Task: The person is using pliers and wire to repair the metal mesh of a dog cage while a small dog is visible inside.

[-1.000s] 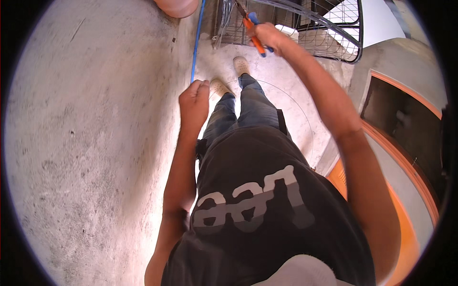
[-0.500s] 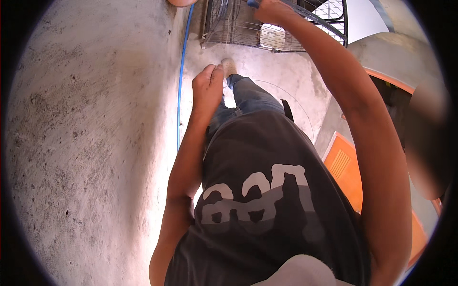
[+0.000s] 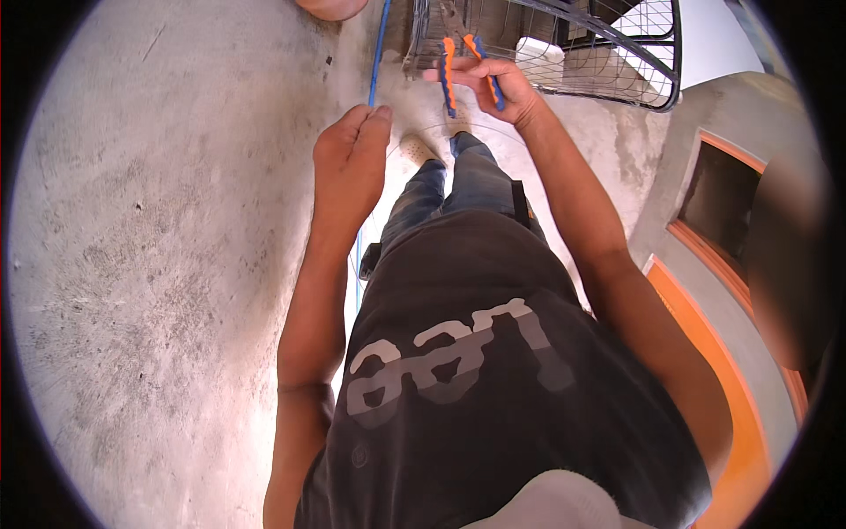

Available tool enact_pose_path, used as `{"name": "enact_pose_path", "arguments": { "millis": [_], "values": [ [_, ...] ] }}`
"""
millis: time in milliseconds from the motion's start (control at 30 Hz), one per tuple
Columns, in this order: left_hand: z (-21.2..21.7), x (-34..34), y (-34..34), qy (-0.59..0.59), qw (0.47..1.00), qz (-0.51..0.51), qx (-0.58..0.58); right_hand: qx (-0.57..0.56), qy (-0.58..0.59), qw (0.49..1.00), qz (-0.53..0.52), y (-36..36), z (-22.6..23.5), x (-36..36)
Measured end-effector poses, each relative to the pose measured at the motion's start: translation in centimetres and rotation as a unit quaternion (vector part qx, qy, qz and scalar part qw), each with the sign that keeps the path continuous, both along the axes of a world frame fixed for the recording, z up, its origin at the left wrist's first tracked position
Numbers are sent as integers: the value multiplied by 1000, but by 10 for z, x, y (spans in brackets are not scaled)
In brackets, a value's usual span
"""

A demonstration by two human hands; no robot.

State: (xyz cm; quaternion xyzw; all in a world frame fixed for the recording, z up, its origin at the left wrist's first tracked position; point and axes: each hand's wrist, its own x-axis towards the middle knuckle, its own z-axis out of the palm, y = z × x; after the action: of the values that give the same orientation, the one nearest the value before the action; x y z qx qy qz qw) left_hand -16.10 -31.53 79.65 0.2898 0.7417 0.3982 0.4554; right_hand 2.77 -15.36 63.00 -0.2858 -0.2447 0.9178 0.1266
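My left hand (image 3: 352, 163) is closed in a fist left of my legs. A thin wire (image 3: 520, 138) curves beside it in a wide loop in front of my jeans, and its end seems to run into that fist. In my right hand (image 3: 509, 93) is a pair of pliers (image 3: 448, 75) with orange and blue handles, jaws pointing away from me. The handles are spread apart, with my fingers between and around them. The jaws overlap the view of a black wire-mesh rack (image 3: 608, 44), and I cannot tell whether they touch anything.
A rough concrete wall (image 3: 159, 264) fills the left side. A blue hose (image 3: 379, 57) runs along its foot. At the top edge is a rounded reddish-brown object (image 3: 332, 7). To the right stand an orange panel (image 3: 736, 423) and an orange-framed opening (image 3: 718, 189).
My right hand has come down and inward from the rack with the pliers, now fully visible with handles spread. My left hand has shifted slightly left, and my view has turned a little.
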Motion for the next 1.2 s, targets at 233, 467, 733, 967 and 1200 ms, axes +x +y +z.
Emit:
{"name": "enact_pose_path", "arguments": {
  "millis": [233, 467, 733, 967, 1200],
  "values": [
    [37, 11, 25, -26, 996, 78, -31, 55, 25, 998, -21, -5, -2, -25],
    [79, 7, 93, 63, 996, 45, 49, 148, -334, 931, 2, -10, 15, -15],
    [101, -6, 139, 23, 995, 46, 91, 9, -75, 997, -13, 12, 6, 3],
    [107, 4, 170, 10, 990, 50, 133, -72, 55, 995, -40, 16, 17, -11],
    [111, 10, 187, 0, 988, 12, 156, -104, 106, 988, -52, 22, 29, -19]
  ]
}}
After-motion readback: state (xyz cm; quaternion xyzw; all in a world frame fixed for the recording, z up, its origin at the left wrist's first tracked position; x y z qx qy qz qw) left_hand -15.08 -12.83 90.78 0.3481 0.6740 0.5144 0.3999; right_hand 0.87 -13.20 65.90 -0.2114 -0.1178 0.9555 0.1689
